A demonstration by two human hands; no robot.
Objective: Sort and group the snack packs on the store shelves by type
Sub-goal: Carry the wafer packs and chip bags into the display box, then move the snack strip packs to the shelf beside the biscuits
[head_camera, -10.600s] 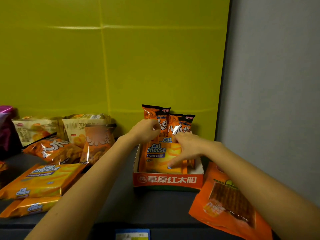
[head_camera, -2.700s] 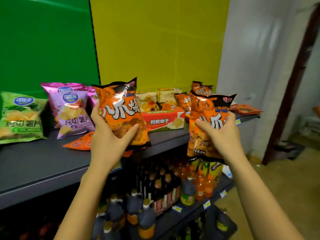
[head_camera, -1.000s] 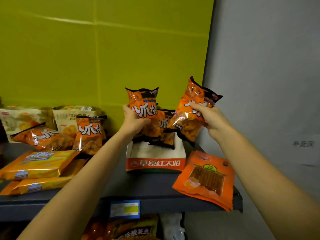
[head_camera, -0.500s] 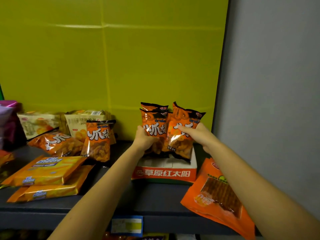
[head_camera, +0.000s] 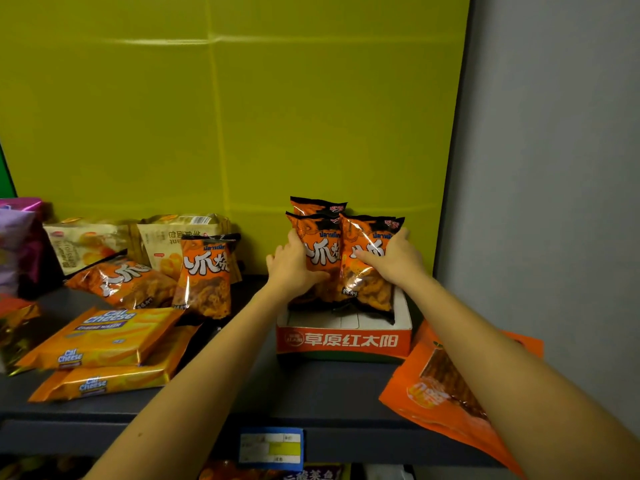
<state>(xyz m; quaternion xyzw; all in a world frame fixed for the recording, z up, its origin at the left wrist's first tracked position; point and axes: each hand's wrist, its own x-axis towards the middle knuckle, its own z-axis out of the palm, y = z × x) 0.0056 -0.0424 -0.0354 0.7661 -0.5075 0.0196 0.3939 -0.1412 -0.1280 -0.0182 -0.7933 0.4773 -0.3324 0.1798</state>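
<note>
In box: left hand, right hand, fingers clamped on orange bags; two matching bags at left ungrouped.

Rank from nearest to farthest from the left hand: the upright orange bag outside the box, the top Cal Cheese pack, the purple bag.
1. Upright orange bag, just left of the left hand.
2. Top Cal Cheese pack, farther left, lying flat.
3. Purple bag, at the far left edge of the view.
</note>
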